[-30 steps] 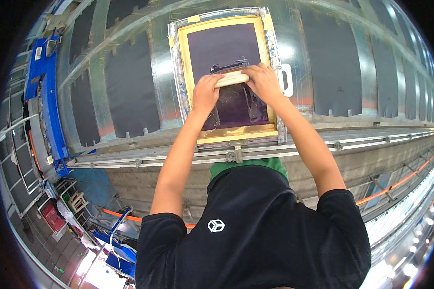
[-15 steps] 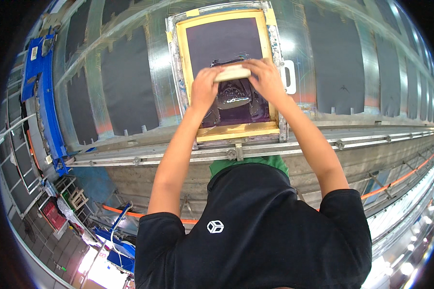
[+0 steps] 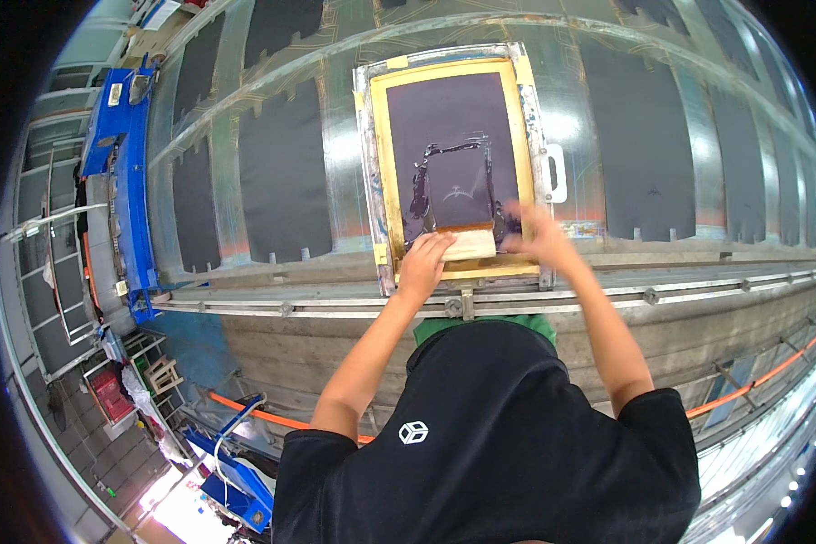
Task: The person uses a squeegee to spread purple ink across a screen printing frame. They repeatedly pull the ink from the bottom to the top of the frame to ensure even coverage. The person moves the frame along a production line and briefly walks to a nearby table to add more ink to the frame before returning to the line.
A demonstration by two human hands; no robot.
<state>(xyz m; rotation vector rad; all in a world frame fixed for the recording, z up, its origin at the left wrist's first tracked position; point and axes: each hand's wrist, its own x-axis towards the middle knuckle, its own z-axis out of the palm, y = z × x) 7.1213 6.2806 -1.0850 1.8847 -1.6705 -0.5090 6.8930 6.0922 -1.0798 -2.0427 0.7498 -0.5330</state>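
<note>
A screen-printing frame (image 3: 368,172) with yellow-taped inner edges lies on the long table, its dark mesh (image 3: 444,104) facing up. At the near end of the mesh rests a squeegee (image 3: 471,245) with a pale wooden handle. My left hand (image 3: 426,261) is closed on the left end of that handle. Just off its right end, my right hand (image 3: 544,240) is blurred by motion, empty, with thumb and fingers apart. Wet dark ink (image 3: 419,190) outlines a smooth wiped rectangle, in which a small pale curved motif (image 3: 459,192) shows.
Dark fabric panels (image 3: 286,172) (image 3: 644,145) lie flat along the table on both sides of the frame. A metal rail (image 3: 553,296) runs along the near edge. A white handle-shaped piece (image 3: 557,174) sits right of the frame. Blue machinery (image 3: 134,190) stands at the left.
The squeegee has come toward me, from mid-mesh to the near end, leaving a wiped rectangle. My right hand has let go of it and moved right; my left still holds it.
</note>
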